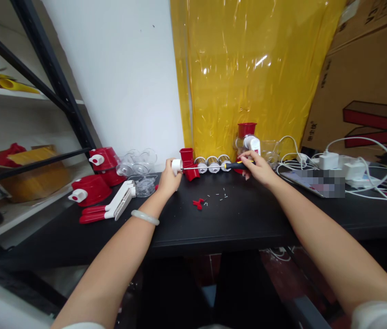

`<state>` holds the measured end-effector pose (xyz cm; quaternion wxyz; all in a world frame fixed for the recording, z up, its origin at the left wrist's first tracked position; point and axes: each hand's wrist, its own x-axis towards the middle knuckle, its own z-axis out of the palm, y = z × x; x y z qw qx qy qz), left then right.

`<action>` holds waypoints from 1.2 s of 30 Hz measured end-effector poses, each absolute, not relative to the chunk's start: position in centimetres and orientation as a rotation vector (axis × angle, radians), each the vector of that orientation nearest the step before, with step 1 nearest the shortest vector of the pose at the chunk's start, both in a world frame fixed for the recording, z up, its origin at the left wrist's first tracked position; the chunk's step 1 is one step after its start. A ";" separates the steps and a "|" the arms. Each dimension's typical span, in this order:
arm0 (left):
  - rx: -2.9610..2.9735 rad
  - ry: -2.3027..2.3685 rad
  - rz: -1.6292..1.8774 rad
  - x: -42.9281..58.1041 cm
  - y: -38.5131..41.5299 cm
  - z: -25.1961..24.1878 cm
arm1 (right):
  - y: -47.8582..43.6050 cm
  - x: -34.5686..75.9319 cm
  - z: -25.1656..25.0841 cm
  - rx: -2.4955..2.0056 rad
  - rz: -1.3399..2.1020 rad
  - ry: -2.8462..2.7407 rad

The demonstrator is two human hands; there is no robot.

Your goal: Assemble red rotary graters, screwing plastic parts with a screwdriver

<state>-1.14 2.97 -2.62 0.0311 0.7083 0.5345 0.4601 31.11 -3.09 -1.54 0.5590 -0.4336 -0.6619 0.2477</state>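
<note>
shows, at 11 o'clock from the small red piece (198, 204) on the black table (193, 230), a white cap (177, 165) pinched in the fingers of the left hand (169, 179) and apparently raised off the tabletop. at 2 o'clock, a screwdriver (235, 165) grasped by its handle in the right hand (257, 168); points nearly level toward 9 o'clock, tip at the face of the white cap. too small to tell: true seating of the tip, or any fastener beneath it. could skid off sideways, probably from a long unsupported shaft and an off-line push, and jab the left hand wrapped just behind. could spin the white cap instead of biting, from too light a pinch on a round wall; could also drop it, from the same cause. at 3 o'clock, loose pins (225, 197), likely screws, scattered bare: could be swept away toward 6 o'clock, from a lowered wrist or a knock to the table. at 1 o'clock, metal drums (213, 164) set side by side beyond the shaft: could roll, from a nudge by the right hand. well apart toward 3 o'clock, a tablet (311, 183) near white cords (364, 138): could be dragged, from a snagged cord.
</note>
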 end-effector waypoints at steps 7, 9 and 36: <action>2.154 1.661 1.430 -1.2 3.0 -2.6 | -3.3 31.0 -1.3 -0.859 0.748 -1.514; 2.149 1.668 1.430 -1.2 3.1 -2.6 | -3.4 31.0 -1.2 -0.889 0.710 -1.530; 2.156 1.683 1.414 -1.3 3.1 -2.6 | -3.2 31.1 -1.5 -0.990 0.534 -1.618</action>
